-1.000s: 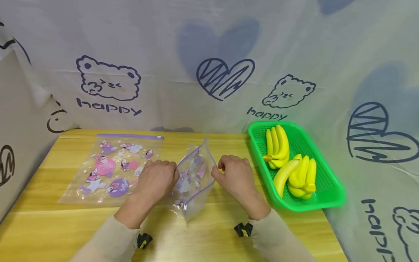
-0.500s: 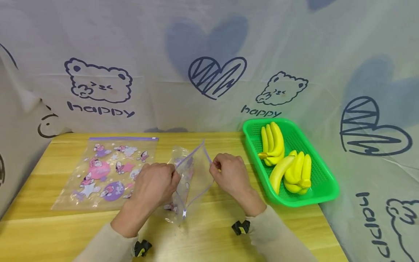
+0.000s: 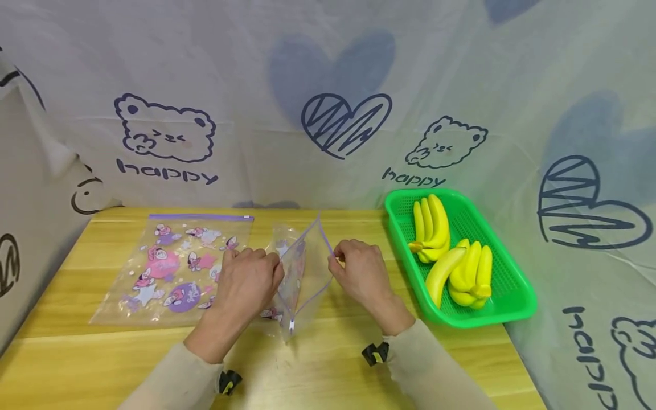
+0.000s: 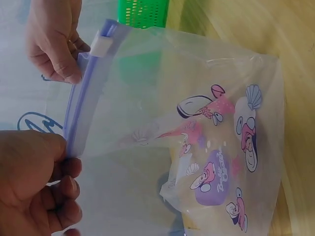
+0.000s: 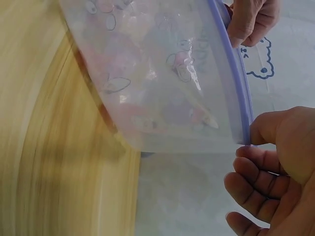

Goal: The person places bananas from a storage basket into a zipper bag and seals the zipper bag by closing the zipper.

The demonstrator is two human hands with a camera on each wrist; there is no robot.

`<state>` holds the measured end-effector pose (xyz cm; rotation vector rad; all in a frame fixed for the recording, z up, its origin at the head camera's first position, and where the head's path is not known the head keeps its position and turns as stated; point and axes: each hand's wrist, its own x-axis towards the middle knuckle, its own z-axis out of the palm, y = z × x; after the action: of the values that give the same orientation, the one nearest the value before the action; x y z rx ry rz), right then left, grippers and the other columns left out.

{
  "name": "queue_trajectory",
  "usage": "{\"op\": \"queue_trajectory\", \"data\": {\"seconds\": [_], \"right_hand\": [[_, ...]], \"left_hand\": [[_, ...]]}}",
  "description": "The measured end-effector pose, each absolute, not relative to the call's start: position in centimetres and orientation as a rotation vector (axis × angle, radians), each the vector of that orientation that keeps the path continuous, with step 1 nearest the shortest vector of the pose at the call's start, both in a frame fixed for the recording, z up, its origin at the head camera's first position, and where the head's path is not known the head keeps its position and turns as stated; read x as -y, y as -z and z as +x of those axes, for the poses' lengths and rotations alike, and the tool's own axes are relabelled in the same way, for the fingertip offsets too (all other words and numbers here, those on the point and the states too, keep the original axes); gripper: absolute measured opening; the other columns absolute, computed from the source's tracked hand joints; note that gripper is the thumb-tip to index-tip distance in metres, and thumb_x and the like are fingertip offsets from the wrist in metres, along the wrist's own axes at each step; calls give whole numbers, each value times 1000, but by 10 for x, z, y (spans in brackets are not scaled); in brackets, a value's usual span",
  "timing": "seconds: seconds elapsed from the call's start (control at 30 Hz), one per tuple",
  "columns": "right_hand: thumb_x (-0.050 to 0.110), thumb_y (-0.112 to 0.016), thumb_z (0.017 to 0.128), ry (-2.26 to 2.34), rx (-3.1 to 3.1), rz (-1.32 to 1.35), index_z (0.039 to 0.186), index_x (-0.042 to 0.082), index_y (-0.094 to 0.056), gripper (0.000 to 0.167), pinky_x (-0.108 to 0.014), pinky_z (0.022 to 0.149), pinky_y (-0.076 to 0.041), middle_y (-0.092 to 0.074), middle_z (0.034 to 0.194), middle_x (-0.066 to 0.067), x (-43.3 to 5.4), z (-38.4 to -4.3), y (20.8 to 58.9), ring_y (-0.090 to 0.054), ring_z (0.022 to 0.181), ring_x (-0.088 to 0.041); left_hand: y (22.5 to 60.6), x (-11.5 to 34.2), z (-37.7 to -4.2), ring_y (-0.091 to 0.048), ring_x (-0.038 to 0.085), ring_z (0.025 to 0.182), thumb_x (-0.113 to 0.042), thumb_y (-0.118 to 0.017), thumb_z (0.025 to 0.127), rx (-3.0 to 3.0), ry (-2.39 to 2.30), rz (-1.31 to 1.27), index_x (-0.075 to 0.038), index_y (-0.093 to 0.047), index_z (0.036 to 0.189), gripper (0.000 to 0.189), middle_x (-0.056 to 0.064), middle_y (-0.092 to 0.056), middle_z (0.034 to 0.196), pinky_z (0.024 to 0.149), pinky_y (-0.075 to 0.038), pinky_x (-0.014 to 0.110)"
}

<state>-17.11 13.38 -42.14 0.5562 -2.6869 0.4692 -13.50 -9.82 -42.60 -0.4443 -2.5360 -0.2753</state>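
Observation:
A clear zip bag [image 3: 303, 272] printed with pink and purple cartoons stands on its edge on the wooden table [image 3: 328, 364], between both hands. My left hand [image 3: 251, 279] pinches one side of its purple zip rim [image 4: 78, 108]. My right hand [image 3: 356, 267] pinches the other side, close to the white slider [image 4: 101, 44]. The left wrist view shows the left hand [image 4: 34, 182] at the lower left, with the right hand [image 4: 51, 44] above it. In the right wrist view the bag [image 5: 162, 88] hangs from the rim between the right hand [image 5: 275, 172] and the left hand [image 5: 251, 19].
A second printed zip bag [image 3: 174, 267] lies flat on the table to the left. A green basket [image 3: 461, 322] at the right holds bunches of yellow bananas [image 3: 433, 228]. A patterned cloth [image 3: 328, 85] hangs behind the table and at both sides.
Both hands keep their pinch on the bag's rim. The bag has turned a little more edge-on and the hands stand slightly closer together. The head view has shifted.

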Motion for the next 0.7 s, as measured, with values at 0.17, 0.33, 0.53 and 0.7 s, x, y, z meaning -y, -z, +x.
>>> {"op": "queue_trajectory", "data": {"seconds": [0.17,0.33,0.53,0.7], "right_hand": [[26,-74,96,-502,2704,537,87,8,-73,20,-46,77,-53,-74,84,-6,-134,-170,420,-69,79,-25],[30,-75,95,-541,2720,538,88,8,-73,23,-46,79,-52,-73,84,-5,-135,-167,419,-67,78,-23],[30,-77,93,-581,2676,541,87,8,-73,24,-47,78,-51,-71,81,-5,-140,-162,421,-64,74,-21],[28,-79,91,-614,2634,515,87,7,-72,22,-44,75,-52,-70,81,-6,-153,-158,424,-64,72,-23]], "left_hand": [[427,98,-136,-49,28,60,-16,-62,98,2539,287,-444,-14,-41,62,42,1,-47,58,69,-34,44],[427,98,-137,-50,28,61,-15,-64,98,2550,311,-438,-15,-42,62,42,2,-48,58,70,-33,44],[428,98,-137,-53,29,61,-14,-66,97,2556,328,-438,-14,-45,62,41,3,-51,59,69,-33,43],[429,99,-137,-52,29,61,-14,-64,98,2575,338,-436,-14,-46,62,40,3,-51,59,68,-34,43]]}}
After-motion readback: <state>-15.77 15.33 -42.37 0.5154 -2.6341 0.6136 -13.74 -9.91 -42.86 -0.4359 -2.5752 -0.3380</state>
